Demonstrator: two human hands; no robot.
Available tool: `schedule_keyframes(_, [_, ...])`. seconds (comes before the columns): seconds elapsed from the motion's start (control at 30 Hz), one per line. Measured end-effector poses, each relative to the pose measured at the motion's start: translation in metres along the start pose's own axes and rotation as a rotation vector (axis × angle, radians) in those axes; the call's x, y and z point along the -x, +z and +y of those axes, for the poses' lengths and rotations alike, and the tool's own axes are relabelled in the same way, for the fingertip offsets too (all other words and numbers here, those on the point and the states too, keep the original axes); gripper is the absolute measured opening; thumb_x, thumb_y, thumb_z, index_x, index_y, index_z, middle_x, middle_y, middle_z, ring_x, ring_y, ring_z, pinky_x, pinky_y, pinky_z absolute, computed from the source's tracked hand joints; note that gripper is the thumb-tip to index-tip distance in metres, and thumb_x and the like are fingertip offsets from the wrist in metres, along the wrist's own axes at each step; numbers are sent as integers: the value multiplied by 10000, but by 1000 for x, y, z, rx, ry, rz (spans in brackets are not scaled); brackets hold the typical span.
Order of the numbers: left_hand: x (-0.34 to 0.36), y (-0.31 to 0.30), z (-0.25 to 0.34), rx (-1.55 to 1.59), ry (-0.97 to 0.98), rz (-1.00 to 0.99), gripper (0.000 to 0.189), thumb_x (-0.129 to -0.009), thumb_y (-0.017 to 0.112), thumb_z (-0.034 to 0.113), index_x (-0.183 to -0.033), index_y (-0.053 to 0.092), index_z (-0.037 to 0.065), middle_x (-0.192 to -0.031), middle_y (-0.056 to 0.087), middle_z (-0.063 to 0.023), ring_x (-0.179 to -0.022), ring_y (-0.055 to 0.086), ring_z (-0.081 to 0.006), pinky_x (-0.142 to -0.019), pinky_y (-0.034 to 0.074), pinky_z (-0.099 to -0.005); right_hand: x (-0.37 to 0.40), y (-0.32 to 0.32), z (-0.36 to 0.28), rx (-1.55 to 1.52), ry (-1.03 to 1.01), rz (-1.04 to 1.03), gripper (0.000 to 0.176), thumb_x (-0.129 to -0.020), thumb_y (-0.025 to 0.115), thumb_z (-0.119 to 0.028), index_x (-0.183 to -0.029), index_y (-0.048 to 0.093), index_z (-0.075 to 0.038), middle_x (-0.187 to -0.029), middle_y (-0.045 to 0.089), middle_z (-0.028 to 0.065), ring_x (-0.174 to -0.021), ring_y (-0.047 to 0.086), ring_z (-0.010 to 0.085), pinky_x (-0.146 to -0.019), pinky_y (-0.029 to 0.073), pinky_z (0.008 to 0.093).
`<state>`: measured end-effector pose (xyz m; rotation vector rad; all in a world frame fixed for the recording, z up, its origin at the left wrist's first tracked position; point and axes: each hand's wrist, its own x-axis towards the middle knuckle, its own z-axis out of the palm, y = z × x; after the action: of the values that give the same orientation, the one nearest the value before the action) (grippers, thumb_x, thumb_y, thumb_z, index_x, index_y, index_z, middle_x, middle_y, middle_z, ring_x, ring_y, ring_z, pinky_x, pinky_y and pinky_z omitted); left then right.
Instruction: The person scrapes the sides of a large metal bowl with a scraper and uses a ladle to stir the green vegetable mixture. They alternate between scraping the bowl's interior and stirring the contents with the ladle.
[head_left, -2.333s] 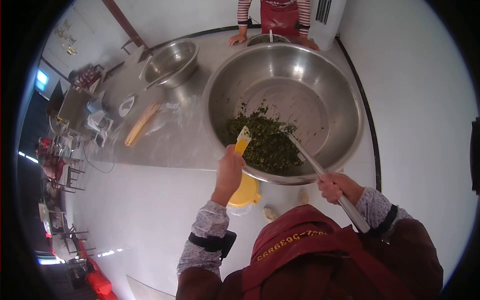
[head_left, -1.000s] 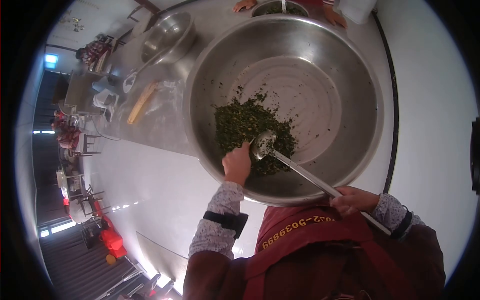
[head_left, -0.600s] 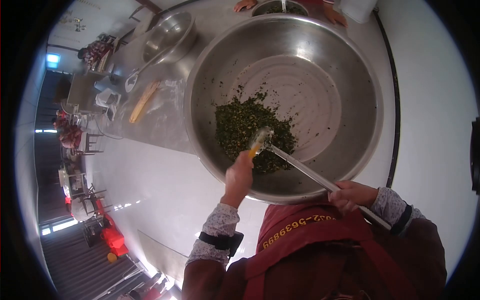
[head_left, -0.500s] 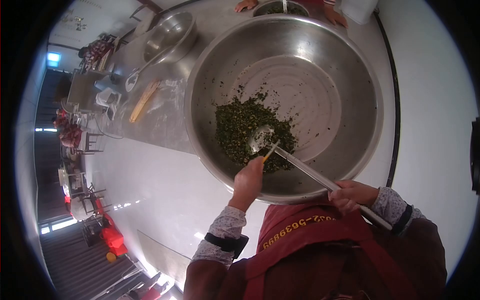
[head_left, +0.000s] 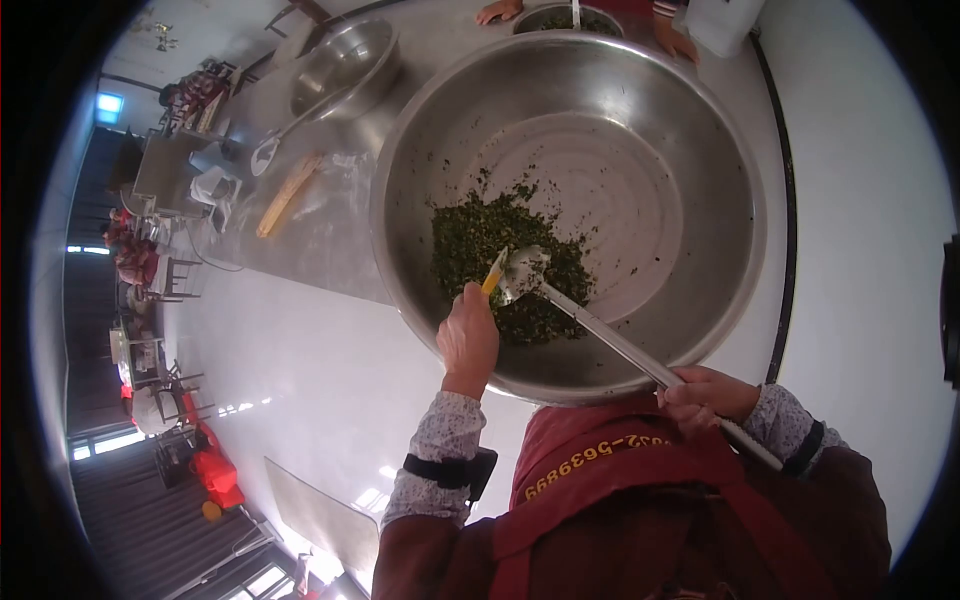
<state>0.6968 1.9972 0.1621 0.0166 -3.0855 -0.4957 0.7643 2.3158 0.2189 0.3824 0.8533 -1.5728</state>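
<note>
A large steel basin (head_left: pixel 715 200) holds a heap of chopped dark green filling (head_left: pixel 475 235) on its left side. My left hand (head_left: pixel 468 335) grips a small scraper (head_left: pixel 494 272) with a yellow handle, its pale blade close to the bowl of a long metal ladle (head_left: pixel 610 338). My right hand (head_left: pixel 705 395) is wrapped round the ladle's handle near the basin's front rim. The ladle's bowl rests at the heap, with green bits stuck on it.
On the steel table (head_left: pixel 330 235) lie a bundle of pale sticks (head_left: pixel 288 197) and a second steel bowl (head_left: pixel 345 70) with a ladle. Another person's hands (head_left: pixel 675 40) are beside a smaller bowl (head_left: pixel 568 18) at the top.
My left hand has moved left and slightly up with the scraper, from the right side of the ladle's bowl to its left. The ladle has shifted slightly up and left.
</note>
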Motion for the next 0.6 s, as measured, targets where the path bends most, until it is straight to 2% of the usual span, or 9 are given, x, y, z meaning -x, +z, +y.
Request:
schedule_keyframes(0.23, [16, -29, 15, -18, 75, -140, 94, -860, 462, 160, -870, 433, 71, -696, 564, -141, -612, 579, -366, -532, 447, -489, -1, 8, -13, 22, 4, 128, 124, -870, 475, -159, -926, 407, -72, -608, 338, -30, -437, 312, 28, -334, 258, 167])
schedule_keyframes(0.3, [4, -28, -2, 187, -38, -183, 139, -846, 488, 172, -893, 492, 41, -653, 580, -132, -588, 589, -322, -527, 454, -437, -2, 9, -14, 42, 1, 149, 116, -872, 468, -152, -920, 405, -68, -598, 339, -26, -422, 306, 33, -326, 255, 177])
schedule_keyframes(0.33, [-4, -29, -11, 187, -38, -180, 139, -846, 488, 172, -893, 492, 41, -653, 580, -132, -588, 589, -322, -527, 454, -437, -2, 9, -14, 106, -4, 169, 116, -871, 464, -151, -918, 397, -69, -597, 345, -20, -419, 311, 37, -323, 262, 181])
schedule_keyframes(0.4, [-20, -31, -32, 432, -130, -386, 181, -833, 504, 181, -905, 546, 20, -596, 573, -121, -537, 574, -254, -525, 454, -358, -2, 9, -15, 172, -8, 191, 117, -870, 460, -150, -917, 389, -70, -595, 351, -14, -416, 317, 41, -319, 268, 184])
schedule_keyframes(0.43, [-26, -29, -44, 517, -143, -462, 226, -860, 483, 216, -897, 545, 1, -594, 489, -40, -512, 480, -102, -474, 386, -263, 0, 9, -15, 219, -4, 193, 113, -872, 453, -148, -917, 387, -68, -595, 356, -12, -416, 321, 42, -321, 278, 186])
schedule_keyframes(0.6, [-47, -28, -70, 698, -227, -537, 258, -874, 474, 235, -826, 550, -7, -609, 404, 11, -500, 388, -64, -437, 318, -210, 5, 15, -19, 339, -24, 173, 111, -869, 467, -150, -900, 379, -90, -599, 347, -41, -437, 315, 27, -343, 291, 176])
